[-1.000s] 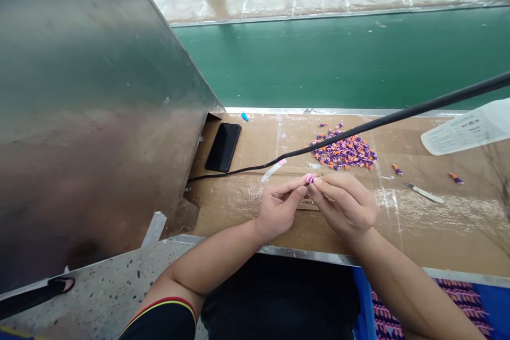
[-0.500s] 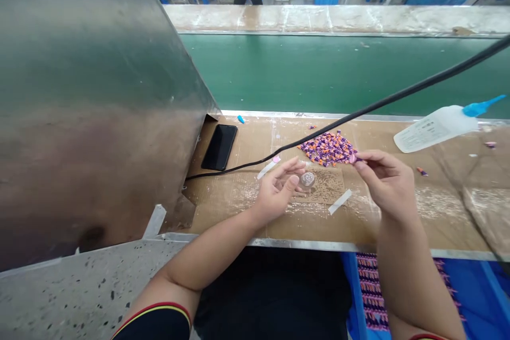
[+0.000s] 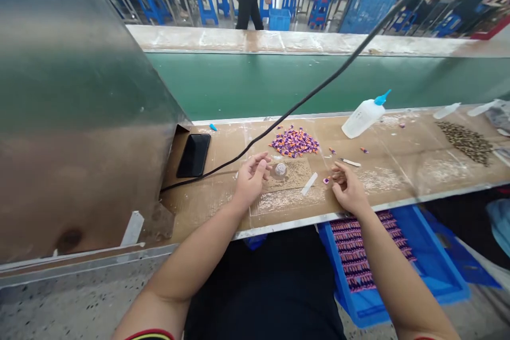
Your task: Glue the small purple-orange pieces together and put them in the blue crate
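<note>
My left hand (image 3: 250, 179) hovers over the left end of a speckled cardboard piece (image 3: 300, 171), its fingers loosely curved and apart. Just right of its fingertips is a small clear round piece (image 3: 281, 169) with whitish marks. My right hand (image 3: 348, 189) is off to the right with curled fingers. At its fingertips is a small orange-and-purple figure with a pink base (image 3: 326, 180), which looks pinched, though the contact is small. Behind the cardboard lies a heap of small purple-and-orange figures (image 3: 295, 142).
A black cable (image 3: 295, 109) crosses above the bench. A phone (image 3: 194, 155) lies left, beside a metal housing (image 3: 79, 117). A squeeze bottle (image 3: 363, 118), a white-handled blade (image 3: 350, 162) and white tape (image 3: 309, 184) lie on the bench. A blue tray (image 3: 438, 271) below holds rows of figures.
The view has swung right and up. My right hand has moved from the heap's edge toward the bench's front, the small figure still at its fingertips. My left hand stays beside the clear piece.
</note>
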Tool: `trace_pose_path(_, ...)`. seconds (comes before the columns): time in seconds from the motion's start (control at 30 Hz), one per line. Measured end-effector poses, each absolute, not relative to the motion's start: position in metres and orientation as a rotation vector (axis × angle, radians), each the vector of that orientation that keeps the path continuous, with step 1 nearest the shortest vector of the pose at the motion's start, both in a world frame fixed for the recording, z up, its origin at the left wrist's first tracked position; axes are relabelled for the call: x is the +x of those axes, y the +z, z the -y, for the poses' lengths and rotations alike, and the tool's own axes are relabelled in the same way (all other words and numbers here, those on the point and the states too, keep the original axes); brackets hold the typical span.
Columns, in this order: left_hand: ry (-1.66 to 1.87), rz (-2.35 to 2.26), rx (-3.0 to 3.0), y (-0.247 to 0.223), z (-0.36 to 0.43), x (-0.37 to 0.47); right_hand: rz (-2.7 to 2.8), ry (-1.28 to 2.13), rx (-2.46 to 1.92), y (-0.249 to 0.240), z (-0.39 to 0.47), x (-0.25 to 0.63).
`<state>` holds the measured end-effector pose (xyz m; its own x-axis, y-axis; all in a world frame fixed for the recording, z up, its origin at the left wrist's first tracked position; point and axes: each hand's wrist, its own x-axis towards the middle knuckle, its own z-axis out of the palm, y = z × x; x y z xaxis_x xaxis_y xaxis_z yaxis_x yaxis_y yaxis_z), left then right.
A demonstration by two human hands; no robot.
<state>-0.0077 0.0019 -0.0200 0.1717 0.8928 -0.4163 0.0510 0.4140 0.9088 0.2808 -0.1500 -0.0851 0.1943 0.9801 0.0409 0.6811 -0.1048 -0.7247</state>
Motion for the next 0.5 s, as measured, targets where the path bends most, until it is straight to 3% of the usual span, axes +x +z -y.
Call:
trace_pose_path(0.17, 0.75, -1.344, 0.987, -0.022, -0.009, -0.007, 1.451, 0.806, -1.889, -0.078, 0.145, 0.27)
trace_pose_path(0.3, 0.754, -1.374, 0.981, -0.017, -0.01, -0.005, 1.007, 0.828, -1.923, -0.072, 0.176, 0.293)
trace_pose_path(0.4, 0.728, -1.398, 0.988, -0.008, -0.01, 0.0, 0.764, 0.833, -2.259, -0.057, 0.24, 0.334)
trace_pose_path(0.5, 0.742, -1.435, 1.026, 0.003, -0.011, 0.007, 0.808, 1.065, -2.779, -0.031, 0.311, 0.36)
